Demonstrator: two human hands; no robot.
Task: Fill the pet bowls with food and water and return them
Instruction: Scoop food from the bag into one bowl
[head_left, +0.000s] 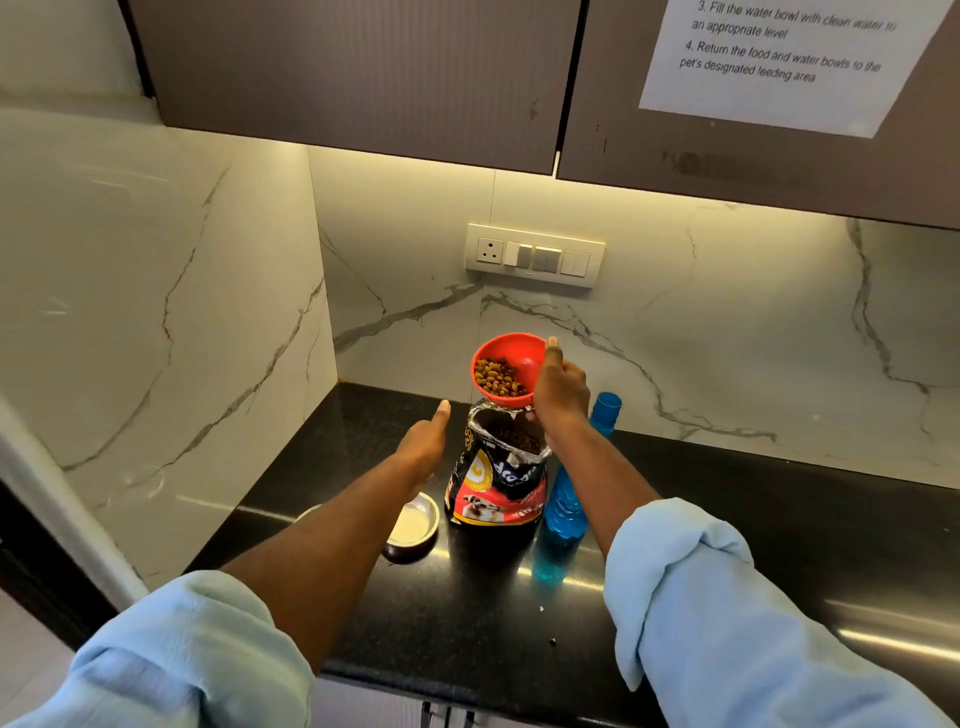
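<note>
My right hand (560, 391) grips a red bowl (519, 358) by its rim and holds it tilted just above the open top of a black and red pet food bag (498, 470). Brown kibble lies in the bowl's lower side. The bag stands upright on the black counter (727, 519). My left hand (427, 439) hovers to the left of the bag with its fingers stretched out, holding nothing. Below that hand a steel bowl (415, 527) sits on the counter, partly hidden by my left forearm. A blue water bottle (569, 499) stands right of the bag, behind my right forearm.
Marble walls close off the counter at the back and on the left. A switch panel (535, 254) is on the back wall. Dark cabinets hang overhead, with a paper instruction sheet (779, 57) taped on the right door. The counter stretches away to the right.
</note>
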